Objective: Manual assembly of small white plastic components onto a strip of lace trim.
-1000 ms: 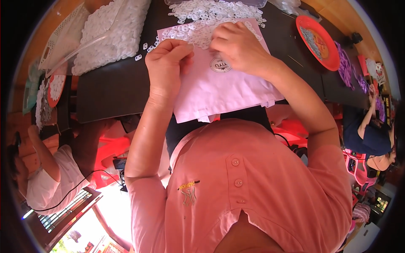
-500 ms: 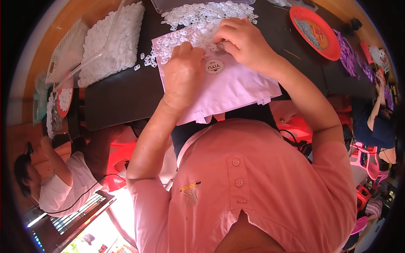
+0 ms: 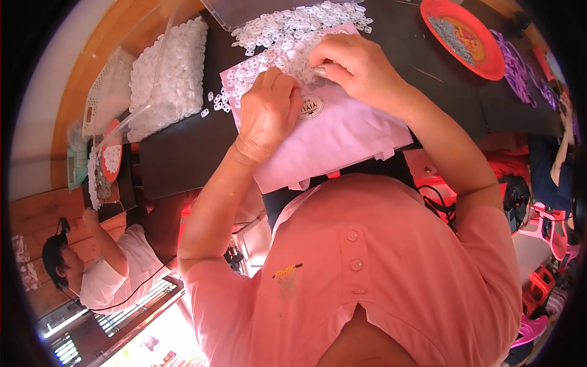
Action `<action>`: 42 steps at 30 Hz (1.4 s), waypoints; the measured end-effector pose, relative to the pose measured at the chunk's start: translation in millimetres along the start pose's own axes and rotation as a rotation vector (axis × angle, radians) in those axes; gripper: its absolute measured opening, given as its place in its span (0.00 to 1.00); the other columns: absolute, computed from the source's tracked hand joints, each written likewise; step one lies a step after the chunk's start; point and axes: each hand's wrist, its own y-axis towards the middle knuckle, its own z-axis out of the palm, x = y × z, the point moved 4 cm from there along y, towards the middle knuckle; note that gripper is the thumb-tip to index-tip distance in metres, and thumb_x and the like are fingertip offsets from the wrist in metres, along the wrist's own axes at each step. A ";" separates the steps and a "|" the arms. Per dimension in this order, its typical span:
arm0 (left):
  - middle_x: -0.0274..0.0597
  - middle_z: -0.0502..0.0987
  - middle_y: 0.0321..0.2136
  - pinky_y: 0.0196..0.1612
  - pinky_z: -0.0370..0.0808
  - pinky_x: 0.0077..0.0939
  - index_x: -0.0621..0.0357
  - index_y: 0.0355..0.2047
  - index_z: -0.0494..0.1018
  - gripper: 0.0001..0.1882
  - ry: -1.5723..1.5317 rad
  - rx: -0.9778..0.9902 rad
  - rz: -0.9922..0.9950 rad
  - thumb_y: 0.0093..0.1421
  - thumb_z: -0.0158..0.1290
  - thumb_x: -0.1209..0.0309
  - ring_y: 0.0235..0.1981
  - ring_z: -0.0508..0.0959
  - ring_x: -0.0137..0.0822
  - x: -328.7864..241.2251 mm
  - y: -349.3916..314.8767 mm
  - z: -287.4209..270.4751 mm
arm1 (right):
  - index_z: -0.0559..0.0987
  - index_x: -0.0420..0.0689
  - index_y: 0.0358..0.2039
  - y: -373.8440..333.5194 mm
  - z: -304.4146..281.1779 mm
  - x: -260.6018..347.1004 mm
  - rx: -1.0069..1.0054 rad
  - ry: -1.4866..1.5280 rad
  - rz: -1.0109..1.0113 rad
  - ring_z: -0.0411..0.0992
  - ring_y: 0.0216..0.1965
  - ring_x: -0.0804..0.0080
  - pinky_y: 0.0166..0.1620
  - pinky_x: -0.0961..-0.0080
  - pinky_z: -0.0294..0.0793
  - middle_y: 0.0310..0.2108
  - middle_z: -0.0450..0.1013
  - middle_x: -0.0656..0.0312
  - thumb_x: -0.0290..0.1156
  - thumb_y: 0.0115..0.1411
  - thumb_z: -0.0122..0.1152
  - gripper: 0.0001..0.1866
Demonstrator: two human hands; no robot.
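Note:
A pink cloth bag (image 3: pixel 333 144) with a round printed badge lies on the dark table at my front edge. Many small white plastic pieces with holes (image 3: pixel 293 46) are heaped on its far part and beyond it. My left hand (image 3: pixel 269 110) rests over the bag's left side, fingers curled in; whatever they grip is hidden. Just right of it, my right hand (image 3: pixel 358 67) is bent over the pieces, thumb and forefinger pinched together near the heap. What lies between those fingertips is too small to name.
A large clear bag packed with white pieces (image 3: pixel 168 79) stands at left, near a white perforated basket (image 3: pixel 104 92). At the far right a red plate (image 3: pixel 492 64) holds small grey bits, beside purple straps (image 3: pixel 513 67). A person (image 3: pixel 110 263) sits at left.
The view has shifted slightly, so the surroundings sit a little further right. Both hands stay over the bag and pieces, with only small finger movements.

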 end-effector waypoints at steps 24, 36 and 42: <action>0.42 0.70 0.25 0.26 0.72 0.29 0.61 0.32 0.71 0.09 -0.446 -0.108 -0.108 0.51 0.59 0.81 0.23 0.74 0.38 -2.4 4.6 -9.6 | 0.75 0.41 0.30 -1.9 16.0 -9.3 0.400 0.838 0.699 0.68 0.23 0.83 0.28 0.85 0.63 0.22 0.70 0.69 0.34 0.63 0.55 0.09; 0.32 0.72 0.22 0.25 0.65 0.15 0.63 0.29 0.74 0.04 -0.854 -0.012 -0.545 0.57 0.55 0.75 0.21 0.68 0.23 5.1 -2.0 -10.8 | 0.74 0.38 0.31 -3.7 21.9 -2.8 0.286 0.759 0.460 0.68 0.25 0.81 0.29 0.82 0.65 0.22 0.69 0.67 0.28 0.61 0.55 0.06; 0.36 0.73 0.20 0.20 0.61 0.16 0.63 0.28 0.75 0.07 -1.402 0.107 -1.020 0.57 0.54 0.71 0.17 0.67 0.23 7.8 -11.3 0.0 | 0.72 0.44 0.31 -5.9 18.7 10.8 0.028 0.271 0.046 0.72 0.23 0.63 0.27 0.72 0.69 0.23 0.71 0.59 0.23 0.55 0.57 0.04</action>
